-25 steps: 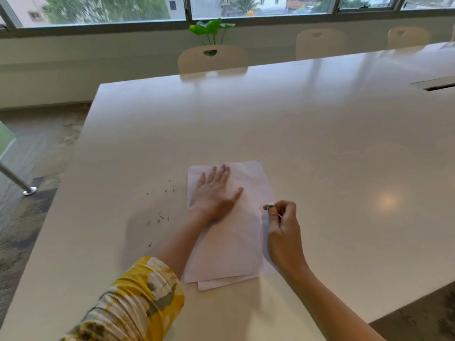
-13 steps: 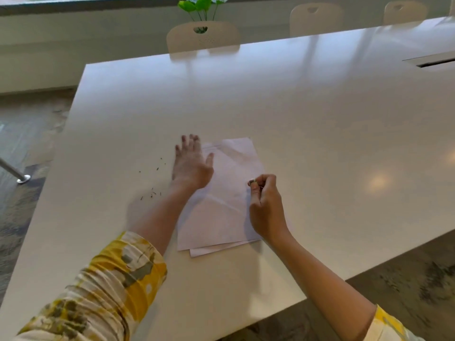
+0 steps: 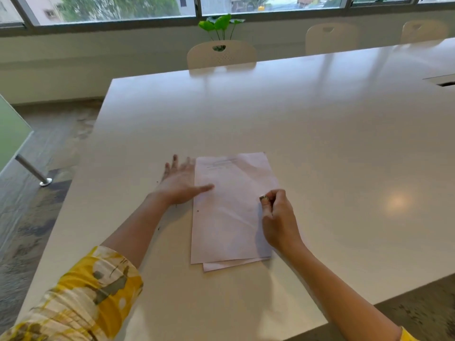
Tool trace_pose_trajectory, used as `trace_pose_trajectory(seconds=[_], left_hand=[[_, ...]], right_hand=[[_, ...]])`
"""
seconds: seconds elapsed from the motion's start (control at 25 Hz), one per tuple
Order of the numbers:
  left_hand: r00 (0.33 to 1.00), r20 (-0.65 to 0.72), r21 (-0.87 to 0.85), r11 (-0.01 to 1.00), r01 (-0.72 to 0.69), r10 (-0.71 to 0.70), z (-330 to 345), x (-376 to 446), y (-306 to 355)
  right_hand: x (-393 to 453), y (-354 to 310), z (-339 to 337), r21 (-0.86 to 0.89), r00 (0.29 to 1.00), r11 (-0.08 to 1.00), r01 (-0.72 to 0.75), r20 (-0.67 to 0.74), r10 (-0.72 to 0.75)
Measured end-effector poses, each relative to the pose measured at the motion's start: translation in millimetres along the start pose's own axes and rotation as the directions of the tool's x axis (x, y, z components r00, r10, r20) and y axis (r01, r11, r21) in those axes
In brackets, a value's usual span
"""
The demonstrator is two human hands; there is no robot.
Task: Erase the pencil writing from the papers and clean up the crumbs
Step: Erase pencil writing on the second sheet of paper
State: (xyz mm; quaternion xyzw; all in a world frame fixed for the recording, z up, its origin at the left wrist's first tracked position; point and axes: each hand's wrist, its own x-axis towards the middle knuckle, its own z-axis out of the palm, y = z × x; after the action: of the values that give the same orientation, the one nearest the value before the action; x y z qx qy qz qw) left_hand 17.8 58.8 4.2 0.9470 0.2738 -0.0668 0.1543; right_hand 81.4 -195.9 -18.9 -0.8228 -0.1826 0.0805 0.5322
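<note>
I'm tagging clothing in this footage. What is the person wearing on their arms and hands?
The left arm's sleeve is yellow with white and grey-brown brush-like patches, pushed up so the forearm is bare. A sliver of the same yellow fabric shows on the right arm at the frame's lower edge. The left hand and right hand are bare: no gloves, rings or watch visible.

White table (image 3: 320, 124), glossy top. On it: small stack of papers (image 3: 231, 212) near the front edge, lower sheet poking out at the bottom. A few dark crumbs (image 3: 198, 211) on the papers' left edge and beside it. Left hand (image 3: 178, 184) flat on the table, thumb on the papers.
</note>
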Motion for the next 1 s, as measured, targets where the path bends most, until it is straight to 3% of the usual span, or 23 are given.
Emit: trace_pose_trajectory(seconds=[0.08,0.16,0.32,0.48,0.6,0.68,0.8,0.88,1.0], left_hand=[[0.989,0.124,-0.056,0.996,-0.072,0.078,0.8,-6.3,7.5],[0.987,0.158,-0.058,0.998,-0.030,0.039,-3.7,-7.0,13.8],[0.975,0.216,0.015,0.999,0.046,-0.048,-13.4,-2.3,19.8],[0.963,0.257,-0.025,0.996,0.088,-0.079,-8.6,7.3,12.0],[0.961,0.265,-0.014,0.996,0.091,-0.084,-6.7,10.4,9.3],[0.956,0.278,-0.011,0.995,0.098,-0.091,-7.0,13.1,8.1],[0.943,0.310,0.007,0.992,0.126,-0.121,-8.8,14.7,8.9],[0.938,0.317,0.021,0.990,0.138,-0.138,-9.3,14.5,9.2],[0.939,0.313,0.037,0.990,0.135,-0.140,-9.1,17.2,8.9]], right_hand=[[15.7,-9.1,-4.7,-0.068,0.989,0.992,-0.104,0.094,0.110],[33.5,-20.6,-4.9,-0.194,0.961,0.971,-0.139,0.210,0.180],[66.5,-44.2,26.9,-0.179,0.930,0.984,0.017,0.365,0.051],[85.1,-55.0,70.3,-0.121,0.904,0.953,0.277,0.368,-0.216],[94.6,-52.8,79.6,-0.118,0.864,0.911,0.394,0.386,-0.324],[117.6,-49.8,71.8,-0.187,0.891,0.907,0.376,0.341,-0.299],[152.9,-48.2,54.5,-0.271,0.973,0.937,0.219,0.136,-0.188],[146.4,-49.0,62.3,-0.258,0.959,0.933,0.250,0.200,-0.202],[112.3,-49.5,80.5,-0.200,0.866,0.886,0.419,0.381,-0.324]])
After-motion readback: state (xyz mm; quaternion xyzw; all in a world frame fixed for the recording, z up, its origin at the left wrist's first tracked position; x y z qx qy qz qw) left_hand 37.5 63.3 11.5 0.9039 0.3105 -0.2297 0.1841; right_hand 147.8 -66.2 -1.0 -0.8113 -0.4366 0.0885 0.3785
